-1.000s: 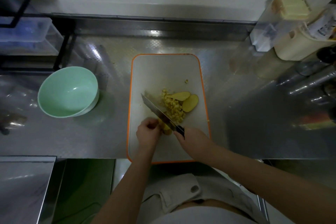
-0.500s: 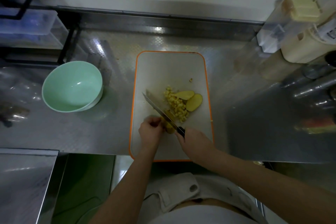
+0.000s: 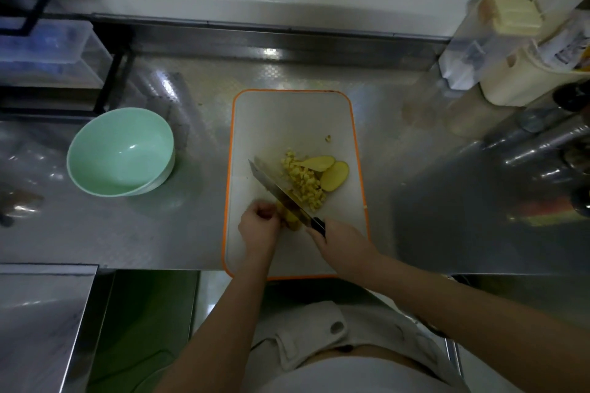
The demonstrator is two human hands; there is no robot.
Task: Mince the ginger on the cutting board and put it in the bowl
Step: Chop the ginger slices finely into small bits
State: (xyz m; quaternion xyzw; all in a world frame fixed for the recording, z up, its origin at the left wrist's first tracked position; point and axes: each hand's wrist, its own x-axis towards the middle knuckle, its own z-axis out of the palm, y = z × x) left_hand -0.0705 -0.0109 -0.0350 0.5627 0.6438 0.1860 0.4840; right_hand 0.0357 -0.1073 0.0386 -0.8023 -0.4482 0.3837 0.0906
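Note:
A white cutting board with an orange rim lies in the middle of the steel counter. On it sit a heap of minced ginger and two ginger slices to its right. My right hand grips the black handle of a knife, whose blade slants up and left across the board. My left hand holds a ginger piece with curled fingers, right against the blade. An empty mint-green bowl stands on the counter left of the board.
A black rack with clear plastic boxes stands at the back left. Cream and clear containers and metal utensils crowd the right side. A loose ginger bit lies higher on the board. The counter's front edge runs just below the board.
The knife and both hands stay in nearly the same place on the board; the blade has shifted only slightly at the ginger piece. The camera view has drifted a little.

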